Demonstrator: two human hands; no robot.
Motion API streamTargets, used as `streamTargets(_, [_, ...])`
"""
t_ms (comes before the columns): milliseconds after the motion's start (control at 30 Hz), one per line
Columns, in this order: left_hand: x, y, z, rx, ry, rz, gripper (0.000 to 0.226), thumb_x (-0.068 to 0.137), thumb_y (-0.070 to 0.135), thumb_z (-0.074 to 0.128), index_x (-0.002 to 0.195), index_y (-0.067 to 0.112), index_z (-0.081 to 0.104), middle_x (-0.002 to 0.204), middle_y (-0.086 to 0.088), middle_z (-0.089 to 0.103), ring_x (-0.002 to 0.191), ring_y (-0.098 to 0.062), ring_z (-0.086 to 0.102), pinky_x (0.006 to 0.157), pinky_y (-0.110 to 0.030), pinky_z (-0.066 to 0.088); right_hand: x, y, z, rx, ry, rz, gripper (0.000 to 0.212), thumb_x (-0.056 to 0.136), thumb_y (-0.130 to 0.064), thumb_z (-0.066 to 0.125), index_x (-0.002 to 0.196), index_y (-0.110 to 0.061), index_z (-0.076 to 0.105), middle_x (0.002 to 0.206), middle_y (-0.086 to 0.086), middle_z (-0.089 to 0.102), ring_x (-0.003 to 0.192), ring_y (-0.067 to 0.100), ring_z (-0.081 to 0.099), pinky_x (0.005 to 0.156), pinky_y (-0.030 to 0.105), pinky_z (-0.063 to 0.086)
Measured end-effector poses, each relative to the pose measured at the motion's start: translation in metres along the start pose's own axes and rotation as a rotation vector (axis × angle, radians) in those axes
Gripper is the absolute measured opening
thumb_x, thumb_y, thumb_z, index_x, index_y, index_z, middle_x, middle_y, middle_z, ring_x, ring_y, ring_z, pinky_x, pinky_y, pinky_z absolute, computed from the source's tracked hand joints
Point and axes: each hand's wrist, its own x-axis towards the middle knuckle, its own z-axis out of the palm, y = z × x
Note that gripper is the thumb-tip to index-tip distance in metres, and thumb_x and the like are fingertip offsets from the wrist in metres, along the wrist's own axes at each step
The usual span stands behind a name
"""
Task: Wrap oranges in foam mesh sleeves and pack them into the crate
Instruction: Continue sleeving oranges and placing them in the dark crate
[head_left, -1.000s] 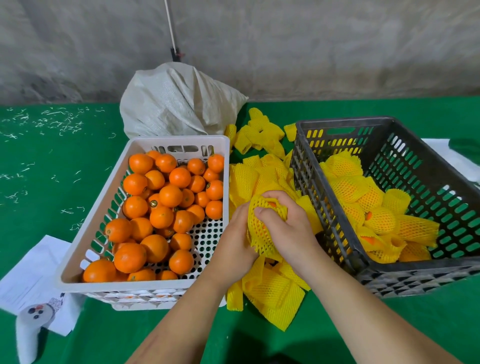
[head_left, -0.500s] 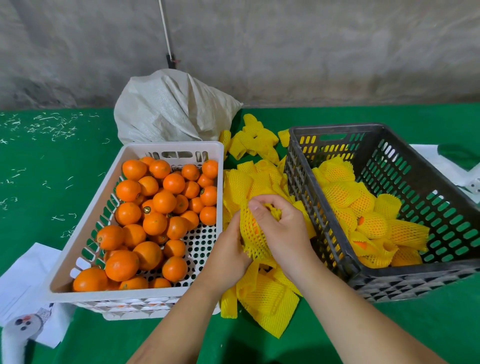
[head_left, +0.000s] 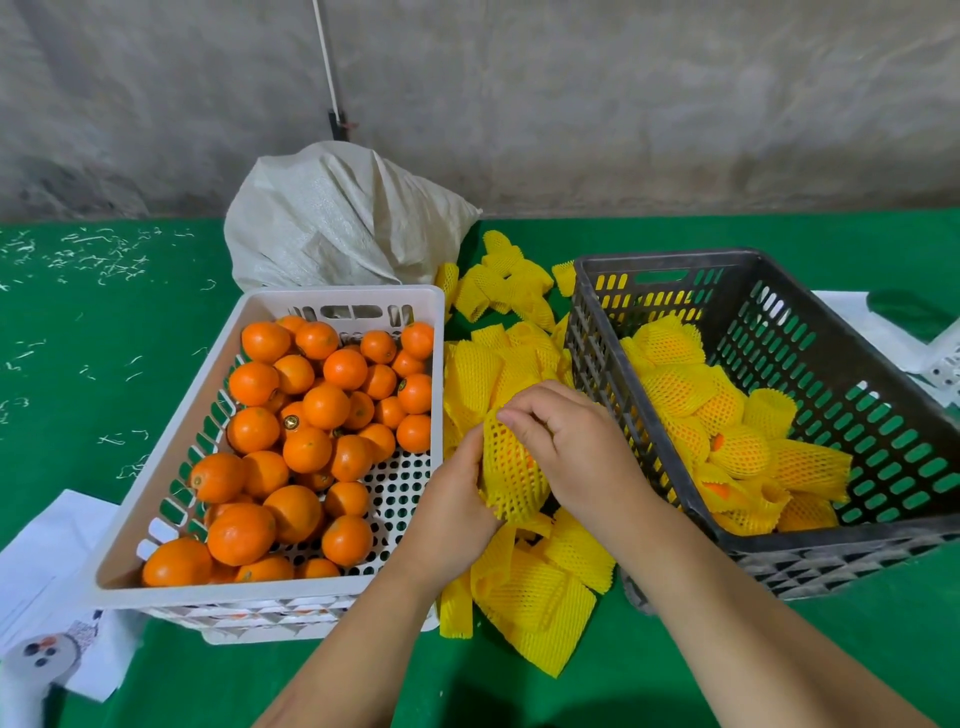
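- Gripping from both sides, the left hand (head_left: 457, 499) and right hand (head_left: 582, 452) hold an orange (head_left: 524, 460) inside a yellow foam mesh sleeve (head_left: 511, 478), fingers curled round it, above the loose sleeves (head_left: 535, 597) between the two crates.
- The right hand's fingertips (head_left: 511, 415) pinch the sleeve's upper edge.
- The white crate (head_left: 171, 499) on the left holds bare oranges (head_left: 311, 410).
- The dark crate (head_left: 852, 535) on the right holds wrapped oranges (head_left: 727, 426).
- A white sack (head_left: 337, 218) sits behind the white crate on the green table (head_left: 104, 364).
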Motion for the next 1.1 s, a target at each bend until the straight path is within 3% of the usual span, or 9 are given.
streamTargets(333, [0.0,-0.003,-0.004,-0.034,-0.085,-0.007,0.078,0.091,0.024,0.083,0.156,0.031,0.04,0.144,0.02,0.058,0.131,-0.004,0.059,0.105,-0.026,0.052,0.014,0.014,-0.008,0.11,0.065,0.086,0.016,0.103,-0.03,0.056,0.099,-0.016,0.064,0.088,-0.008,0.058,0.083,0.009,0.056,0.071,0.028,0.043])
streamTargets(400, [0.001,-0.003,-0.003,-0.054,-0.053,-0.011,0.074,0.093,0.019,0.082,0.155,0.029,0.043,0.141,0.019,0.061,0.129,-0.005,0.061,0.104,-0.029,0.054,0.008,0.011,-0.008,0.305,0.065,0.234,0.028,0.097,-0.051,0.058,0.11,-0.026,0.062,0.103,-0.006,0.063,0.095,0.007,0.06,0.078,0.028,0.049])
streamTargets(500, [0.001,-0.002,-0.005,-0.087,0.016,0.008,0.067,0.096,0.019,0.078,0.154,0.03,0.045,0.141,0.012,0.063,0.128,-0.01,0.062,0.104,-0.037,0.055,-0.006,0.006,0.001,0.641,-0.194,0.46,0.065,0.071,-0.087,0.059,0.128,-0.057,0.051,0.129,-0.019,0.06,0.113,0.004,0.062,0.09,0.029,0.055])
streamTargets(567, [0.001,-0.002,-0.005,-0.108,0.018,0.024,0.064,0.097,0.023,0.076,0.153,0.033,0.048,0.142,0.008,0.063,0.131,-0.014,0.061,0.106,-0.042,0.054,-0.012,0.008,0.008,0.714,-0.236,0.465,0.053,0.071,-0.076,0.071,0.119,-0.057,0.057,0.112,-0.023,0.069,0.102,0.001,0.069,0.075,0.023,0.059])
streamTargets(733, [0.002,0.0,-0.002,-0.071,-0.005,0.032,0.073,0.085,0.022,0.077,0.148,0.044,0.049,0.141,0.015,0.06,0.133,-0.007,0.057,0.108,-0.031,0.051,-0.014,0.017,0.01,0.85,-0.061,0.564,0.042,0.077,-0.072,0.069,0.115,-0.057,0.06,0.105,-0.025,0.07,0.096,0.003,0.071,0.07,0.028,0.061])
streamTargets(867, [0.002,-0.002,-0.004,0.054,-0.074,0.038,0.077,0.084,0.039,0.077,0.148,0.057,0.04,0.127,0.019,0.056,0.122,-0.002,0.058,0.096,-0.019,0.049,-0.015,0.018,0.012,0.713,0.144,0.465,0.039,0.103,-0.045,0.053,0.101,-0.009,0.069,0.096,0.02,0.069,0.091,0.036,0.068,0.073,0.056,0.056])
streamTargets(933, [0.002,-0.002,-0.003,0.114,-0.133,0.042,0.089,0.081,0.041,0.078,0.153,0.059,0.03,0.134,0.02,0.05,0.124,0.002,0.055,0.095,-0.021,0.051,-0.014,0.018,0.011,0.665,0.16,0.432,0.043,0.106,-0.039,0.052,0.098,0.001,0.066,0.092,0.031,0.062,0.084,0.044,0.064,0.068,0.057,0.053])
streamTargets(1000, [0.004,0.0,-0.002,0.093,-0.167,0.039,0.098,0.081,0.034,0.083,0.157,0.055,0.025,0.144,0.023,0.047,0.13,0.003,0.053,0.099,-0.022,0.052,-0.012,0.018,0.01,0.654,0.137,0.418,0.04,0.105,-0.039,0.054,0.096,-0.003,0.07,0.089,0.028,0.065,0.085,0.044,0.065,0.069,0.054,0.055])
streamTargets(1100, [0.005,0.001,-0.003,-0.122,-0.143,0.02,0.084,0.087,0.019,0.086,0.155,0.035,0.04,0.144,0.014,0.058,0.131,-0.009,0.059,0.102,-0.024,0.052,-0.006,0.017,0.003,0.648,0.073,0.4,0.03,0.103,-0.04,0.057,0.1,-0.021,0.079,0.096,0.009,0.073,0.096,0.026,0.071,0.084,0.048,0.058])
